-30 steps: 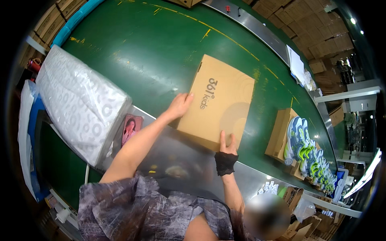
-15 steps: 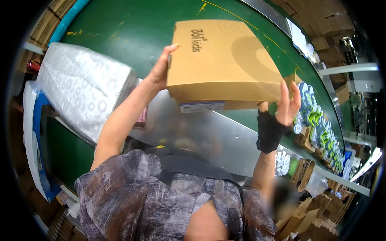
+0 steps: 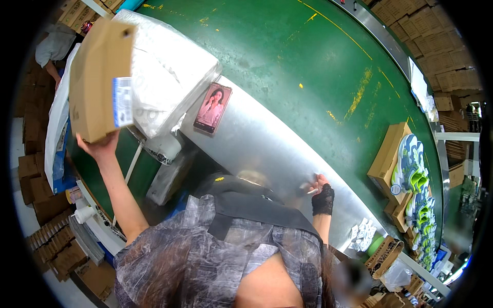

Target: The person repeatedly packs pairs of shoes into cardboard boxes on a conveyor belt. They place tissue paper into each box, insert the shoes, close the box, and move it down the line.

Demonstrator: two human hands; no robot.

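Note:
At the far left, my left hand (image 3: 101,146) grips the lower end of a closed brown cardboard shoebox (image 3: 94,77), raised and tilted, with a blue-and-white label on its side. The box partly covers a white plastic-wrapped stack of printed paper (image 3: 172,66). On the right, my right hand (image 3: 322,186), in a black fingerless glove, is low over the metal ledge (image 3: 267,138). Its fingers are closed around a small white piece (image 3: 312,191), too blurred to identify. Nearby lies a heap of small white packets (image 3: 362,235).
A phone (image 3: 212,109) with a lit screen rests on the ledge beside the stack. Across the green conveyor belt (image 3: 287,61), an open shoebox (image 3: 389,154) and a row of grey-blue and lime shoes (image 3: 411,164) line the right side. Another person (image 3: 54,46) is at the far left.
The shoebox, held by both hands before, has swung left in my left hand alone. My right hand has let go of it and come down to the ledge. The phone is now uncovered.

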